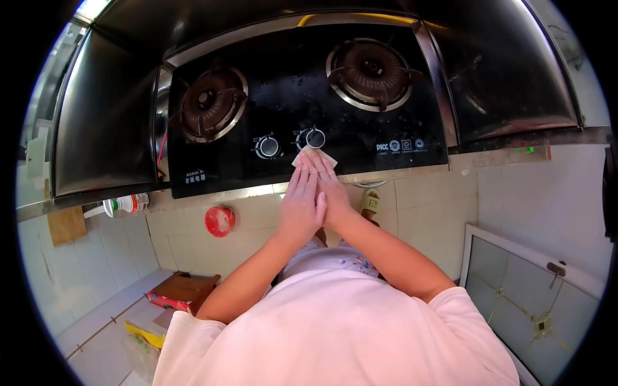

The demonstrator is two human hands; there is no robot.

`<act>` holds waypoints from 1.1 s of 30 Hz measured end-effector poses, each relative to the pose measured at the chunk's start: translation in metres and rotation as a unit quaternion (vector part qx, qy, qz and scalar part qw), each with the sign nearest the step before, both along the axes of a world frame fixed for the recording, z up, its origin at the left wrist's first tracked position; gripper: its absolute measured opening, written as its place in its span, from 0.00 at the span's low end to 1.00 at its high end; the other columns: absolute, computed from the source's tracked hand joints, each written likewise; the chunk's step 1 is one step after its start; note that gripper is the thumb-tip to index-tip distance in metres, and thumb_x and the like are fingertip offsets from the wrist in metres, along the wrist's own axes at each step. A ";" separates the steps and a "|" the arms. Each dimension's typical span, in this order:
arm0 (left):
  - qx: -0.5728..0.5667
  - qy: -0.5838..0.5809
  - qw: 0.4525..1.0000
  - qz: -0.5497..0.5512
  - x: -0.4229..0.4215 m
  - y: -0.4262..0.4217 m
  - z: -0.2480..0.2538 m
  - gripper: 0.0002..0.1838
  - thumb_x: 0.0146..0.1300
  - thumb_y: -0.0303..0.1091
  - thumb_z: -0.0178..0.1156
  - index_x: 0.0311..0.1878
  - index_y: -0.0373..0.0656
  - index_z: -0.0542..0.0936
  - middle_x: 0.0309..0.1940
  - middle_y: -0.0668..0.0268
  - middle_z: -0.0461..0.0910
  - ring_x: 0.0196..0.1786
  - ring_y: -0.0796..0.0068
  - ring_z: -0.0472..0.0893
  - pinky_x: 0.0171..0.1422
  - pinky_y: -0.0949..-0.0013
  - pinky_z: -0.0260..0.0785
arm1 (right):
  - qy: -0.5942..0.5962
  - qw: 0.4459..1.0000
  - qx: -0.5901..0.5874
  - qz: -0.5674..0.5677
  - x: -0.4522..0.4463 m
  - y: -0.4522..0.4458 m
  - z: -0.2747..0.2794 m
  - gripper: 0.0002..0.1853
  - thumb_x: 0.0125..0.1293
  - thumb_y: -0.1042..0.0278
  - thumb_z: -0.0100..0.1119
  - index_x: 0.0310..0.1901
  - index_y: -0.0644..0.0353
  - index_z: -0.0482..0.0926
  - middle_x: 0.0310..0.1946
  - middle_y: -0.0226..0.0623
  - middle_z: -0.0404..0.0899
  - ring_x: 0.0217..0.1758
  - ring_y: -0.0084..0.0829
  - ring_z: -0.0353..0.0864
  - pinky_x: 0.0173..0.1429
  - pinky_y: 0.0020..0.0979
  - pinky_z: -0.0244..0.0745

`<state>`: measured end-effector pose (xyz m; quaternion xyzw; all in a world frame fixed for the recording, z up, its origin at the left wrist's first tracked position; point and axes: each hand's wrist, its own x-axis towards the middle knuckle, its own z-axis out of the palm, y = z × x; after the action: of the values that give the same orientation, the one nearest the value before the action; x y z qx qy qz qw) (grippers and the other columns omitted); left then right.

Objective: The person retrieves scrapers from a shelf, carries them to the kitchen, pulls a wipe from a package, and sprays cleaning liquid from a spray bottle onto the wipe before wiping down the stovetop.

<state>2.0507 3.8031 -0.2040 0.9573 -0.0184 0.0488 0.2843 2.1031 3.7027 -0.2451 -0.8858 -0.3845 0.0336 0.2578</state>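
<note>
Both hands meet at the front edge of a black glass gas stove. My right hand presses its fingertips on a pale, pinkish cloth, which lies on the glass just below the right knob. Beside and partly against it, my left hand has its fingers stretched toward the cloth's lower edge. The left knob sits a little to the left. Two burners with brown grates, the left one and the right one, are farther back.
Steel counter panels flank the stove. A white spray bottle hangs near the left counter edge. On the floor are a red container and a brown and red box. A glass-paned door stands at the lower right.
</note>
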 end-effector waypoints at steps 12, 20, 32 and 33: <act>-0.035 -0.023 0.998 -0.042 0.009 -0.014 0.001 0.28 0.64 0.34 0.55 0.63 0.25 0.69 0.65 0.39 0.67 0.71 0.42 0.63 0.74 0.54 0.57 | 0.012 0.999 0.011 -0.046 0.005 -0.022 0.005 0.34 0.63 0.61 0.49 0.71 0.65 0.59 0.73 0.45 0.56 0.78 0.45 0.51 0.78 0.43 0.50; -0.038 -0.021 0.998 0.036 0.008 0.028 0.000 0.28 0.64 0.34 0.55 0.65 0.28 0.68 0.64 0.40 0.68 0.69 0.43 0.65 0.72 0.54 0.60 | 0.033 0.998 0.044 0.031 0.016 0.030 -0.001 0.38 0.60 0.60 0.51 0.70 0.70 0.58 0.73 0.52 0.53 0.78 0.50 0.47 0.80 0.43 0.44; -0.027 -0.005 0.999 -0.026 0.000 0.021 0.004 0.28 0.62 0.30 0.53 0.63 0.23 0.68 0.64 0.38 0.67 0.70 0.41 0.64 0.73 0.53 0.59 | 0.034 0.999 0.012 -0.014 -0.004 0.016 -0.003 0.38 0.61 0.60 0.49 0.71 0.72 0.55 0.73 0.54 0.52 0.78 0.51 0.48 0.79 0.41 0.48; -0.024 -0.009 1.000 -0.017 0.004 0.023 0.004 0.28 0.62 0.31 0.53 0.63 0.23 0.68 0.64 0.37 0.67 0.70 0.40 0.64 0.74 0.53 0.58 | 0.054 0.997 0.053 -0.025 -0.001 0.020 -0.004 0.38 0.62 0.60 0.48 0.71 0.72 0.55 0.74 0.54 0.51 0.78 0.51 0.47 0.79 0.41 0.48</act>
<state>2.0547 3.8260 -0.2004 0.9492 -0.0364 0.0527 0.3082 2.1026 3.7229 -0.2495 -0.8773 -0.3488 0.0547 0.3251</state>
